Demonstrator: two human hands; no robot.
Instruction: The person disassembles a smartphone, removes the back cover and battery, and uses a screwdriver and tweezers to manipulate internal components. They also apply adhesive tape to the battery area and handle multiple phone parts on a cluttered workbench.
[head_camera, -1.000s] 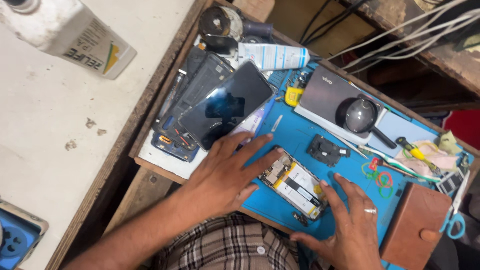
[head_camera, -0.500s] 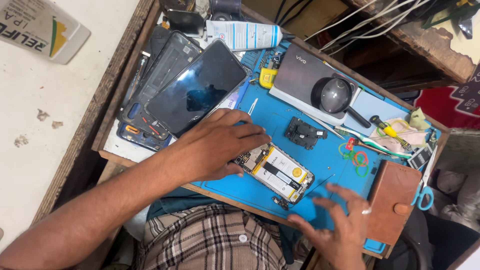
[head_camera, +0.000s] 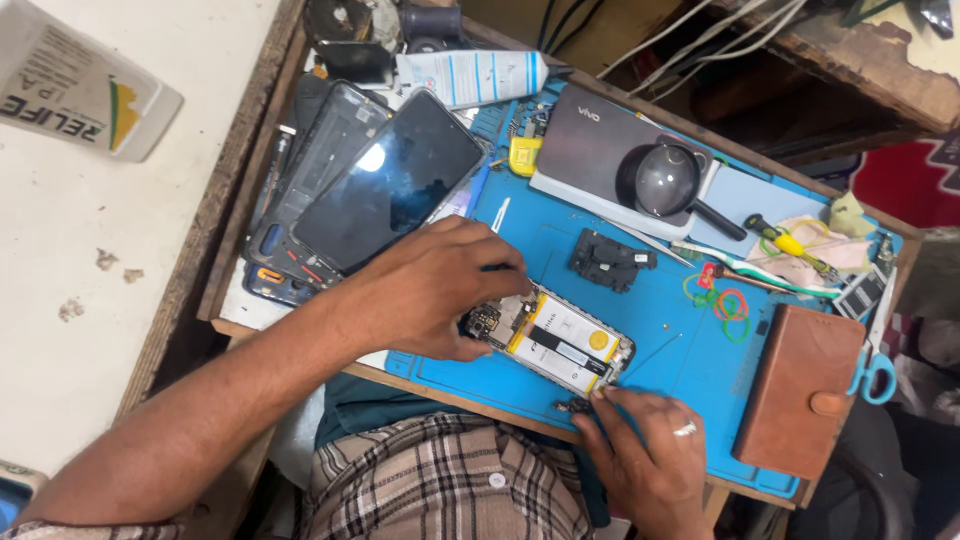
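The left hand (head_camera: 430, 290) is lying curled, pressing the opened phone with its yellow-labelled battery (head_camera: 555, 340) onto the blue rubber mat (head_camera: 640, 330); the right hand (head_camera: 645, 450) is pinching that phone's near corner.

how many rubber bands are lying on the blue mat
3, though overlaps may hide more. They lie bunched on the blue mat, left of the brown wallet case: a green rubber band, a red rubber band and another green band.

One opened phone (head_camera: 560, 345), two hands, one magnifier (head_camera: 668, 180), one brown wallet case (head_camera: 808, 390), one scissors (head_camera: 875, 370), one tube (head_camera: 470, 77).
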